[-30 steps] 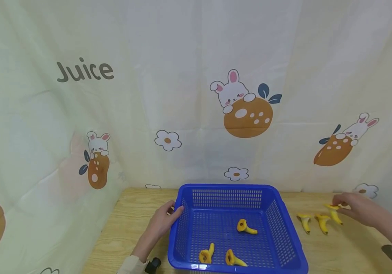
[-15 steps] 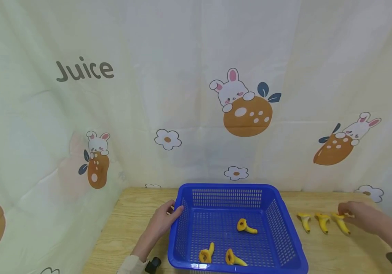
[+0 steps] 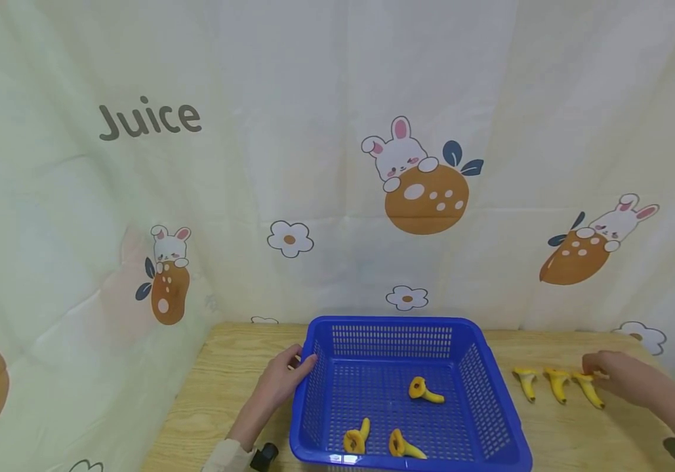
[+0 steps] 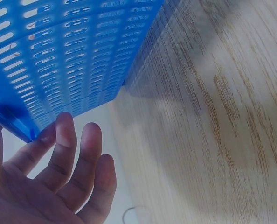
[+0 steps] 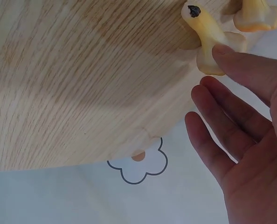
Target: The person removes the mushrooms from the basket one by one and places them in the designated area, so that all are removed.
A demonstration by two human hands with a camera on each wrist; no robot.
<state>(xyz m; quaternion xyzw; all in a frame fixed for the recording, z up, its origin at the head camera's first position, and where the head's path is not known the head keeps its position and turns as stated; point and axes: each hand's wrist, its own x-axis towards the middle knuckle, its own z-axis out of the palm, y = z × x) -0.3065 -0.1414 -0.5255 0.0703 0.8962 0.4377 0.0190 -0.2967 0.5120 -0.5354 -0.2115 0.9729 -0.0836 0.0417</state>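
My left hand (image 3: 283,377) holds the left rim of a blue plastic basket (image 3: 393,322), thumb over the edge and fingers outside; in the left wrist view several fingers (image 4: 89,154) hang loosely bent beside its slotted wall. At the right, my right hand (image 3: 623,377) pinches the cap end of a yellow chanterelle mushroom (image 3: 589,390) lying on the table. The right wrist view shows the thumb on this mushroom (image 5: 206,32); the index finger is hidden. Two like it, a middle mushroom (image 3: 558,385) and a left mushroom (image 3: 527,385), lie alongside in a row.
Inside the basket lie three more yellow mushrooms: one right of centre (image 3: 424,391), one front left (image 3: 357,437) and one front middle (image 3: 405,446). The wooden table (image 3: 237,354) ends at a printed curtain (image 3: 313,164). A black object (image 3: 264,457) is by the left wrist.
My right hand has set the third mushroom down at the right end of the row and shifted it slightly right and towards me. The left hand and basket stay put.
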